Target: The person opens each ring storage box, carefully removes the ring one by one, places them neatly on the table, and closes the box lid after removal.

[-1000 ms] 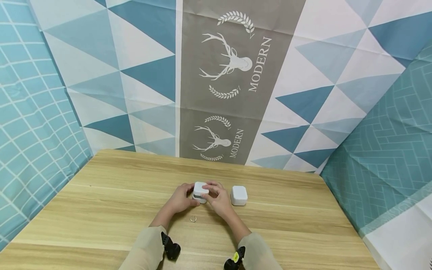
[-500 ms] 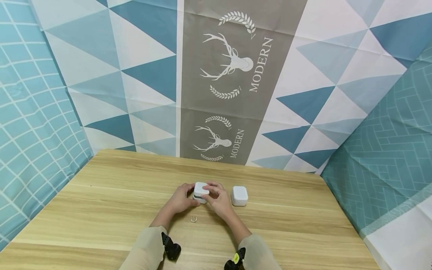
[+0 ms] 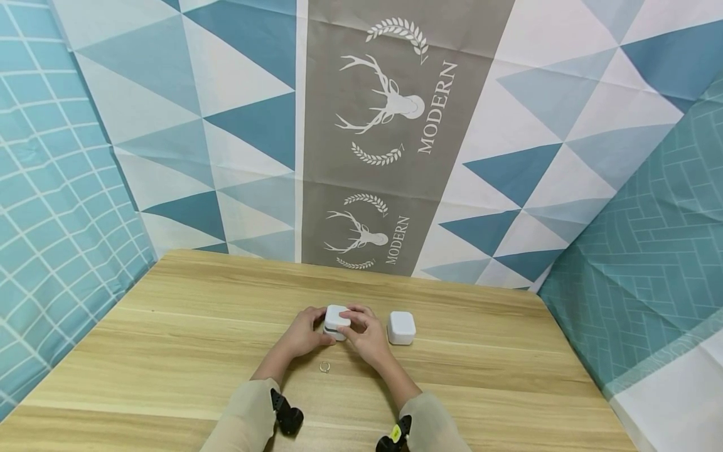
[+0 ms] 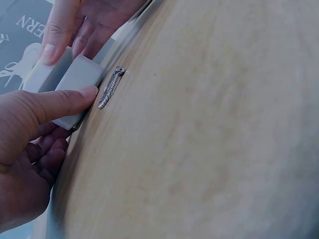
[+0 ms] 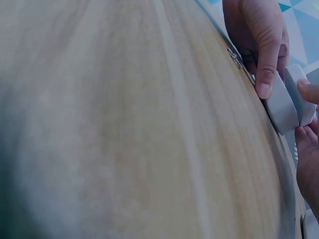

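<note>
A small white box (image 3: 337, 318) stands on the wooden table, its lid parted from the base by a gap. My left hand (image 3: 303, 333) grips the base from the left, the thumb along its near side in the left wrist view, where the base (image 4: 79, 79) shows below the lid (image 4: 42, 74). From the right, my right hand (image 3: 366, 333) pinches the lid, tilted against the base in the right wrist view. A ring (image 3: 324, 366) with small sparkling stones lies on the table just in front of the box. What the box contains is hidden.
A second white box (image 3: 401, 328), closed, stands to the right of my right hand. The wooden table (image 3: 198, 326) meets patterned cloth (image 3: 248, 157) hung behind it and at both sides.
</note>
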`<state>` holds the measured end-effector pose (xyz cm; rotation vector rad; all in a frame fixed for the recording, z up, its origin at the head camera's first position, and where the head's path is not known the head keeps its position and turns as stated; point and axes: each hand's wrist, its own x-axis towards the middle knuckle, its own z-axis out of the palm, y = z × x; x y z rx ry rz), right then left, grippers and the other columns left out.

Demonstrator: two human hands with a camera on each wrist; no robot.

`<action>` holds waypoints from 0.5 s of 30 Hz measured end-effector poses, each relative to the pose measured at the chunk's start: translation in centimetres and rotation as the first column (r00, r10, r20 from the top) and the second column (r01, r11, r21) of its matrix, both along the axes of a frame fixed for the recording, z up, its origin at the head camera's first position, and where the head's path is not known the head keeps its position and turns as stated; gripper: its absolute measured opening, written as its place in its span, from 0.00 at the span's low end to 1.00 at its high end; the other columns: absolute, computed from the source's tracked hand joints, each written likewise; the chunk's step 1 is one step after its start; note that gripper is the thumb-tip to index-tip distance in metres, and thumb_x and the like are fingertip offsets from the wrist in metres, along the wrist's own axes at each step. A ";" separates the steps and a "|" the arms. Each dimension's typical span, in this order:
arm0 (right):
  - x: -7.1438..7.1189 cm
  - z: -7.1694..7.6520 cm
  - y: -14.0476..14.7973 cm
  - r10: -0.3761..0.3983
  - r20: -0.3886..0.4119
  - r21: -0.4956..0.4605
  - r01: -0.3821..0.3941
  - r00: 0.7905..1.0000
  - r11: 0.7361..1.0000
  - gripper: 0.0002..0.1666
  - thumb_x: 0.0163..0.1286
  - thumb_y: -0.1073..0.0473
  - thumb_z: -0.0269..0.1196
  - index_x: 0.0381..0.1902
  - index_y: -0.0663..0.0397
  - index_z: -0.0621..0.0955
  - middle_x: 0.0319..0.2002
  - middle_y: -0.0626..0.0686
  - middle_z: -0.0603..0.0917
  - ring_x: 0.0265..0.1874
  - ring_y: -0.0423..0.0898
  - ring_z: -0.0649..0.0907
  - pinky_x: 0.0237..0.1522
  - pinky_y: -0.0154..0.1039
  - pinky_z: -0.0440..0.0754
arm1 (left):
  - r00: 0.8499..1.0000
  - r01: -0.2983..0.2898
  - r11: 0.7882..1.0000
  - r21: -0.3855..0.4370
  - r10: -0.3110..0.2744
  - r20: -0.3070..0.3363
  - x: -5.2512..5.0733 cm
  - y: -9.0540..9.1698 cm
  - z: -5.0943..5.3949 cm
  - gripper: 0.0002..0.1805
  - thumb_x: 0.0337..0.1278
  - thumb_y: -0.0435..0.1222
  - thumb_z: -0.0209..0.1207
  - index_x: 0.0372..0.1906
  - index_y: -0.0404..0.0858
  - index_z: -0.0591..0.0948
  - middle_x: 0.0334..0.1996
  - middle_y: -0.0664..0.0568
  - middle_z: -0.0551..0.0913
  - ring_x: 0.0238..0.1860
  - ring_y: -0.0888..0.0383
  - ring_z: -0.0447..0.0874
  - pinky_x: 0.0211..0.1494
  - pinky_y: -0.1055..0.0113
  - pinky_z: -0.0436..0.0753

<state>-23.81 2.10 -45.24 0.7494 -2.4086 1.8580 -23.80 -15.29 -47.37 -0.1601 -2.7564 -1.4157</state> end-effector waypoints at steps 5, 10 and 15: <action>0.1 0.0 0.0 0.004 -0.001 -0.005 -0.004 1.000 1.000 0.16 0.59 0.69 0.64 0.46 0.71 0.80 0.56 0.66 0.73 0.57 0.58 0.74 0.59 0.47 0.74 | 1.000 0.012 1.000 0.010 -0.012 -0.008 0.2 -0.1 0.0 0.37 0.39 0.33 0.70 0.59 0.26 0.72 0.52 0.37 0.77 0.58 0.42 0.72 0.64 0.47 0.69; 0.1 0.0 0.0 0.003 0.000 0.003 -0.003 1.000 1.000 0.16 0.59 0.69 0.64 0.46 0.71 0.80 0.56 0.66 0.73 0.58 0.58 0.74 0.59 0.46 0.74 | 0.997 0.038 0.999 -0.006 -0.038 -0.062 0.5 -0.1 0.2 0.37 0.39 0.34 0.70 0.58 0.24 0.72 0.50 0.35 0.77 0.55 0.39 0.73 0.62 0.46 0.71; 0.1 0.0 0.0 0.000 -0.001 0.009 0.000 1.000 1.000 0.16 0.59 0.69 0.64 0.46 0.71 0.80 0.56 0.66 0.73 0.58 0.58 0.74 0.59 0.44 0.74 | 0.999 0.025 1.000 0.019 -0.024 -0.031 0.3 -0.1 0.1 0.37 0.38 0.33 0.70 0.59 0.25 0.71 0.52 0.36 0.76 0.58 0.40 0.72 0.64 0.46 0.68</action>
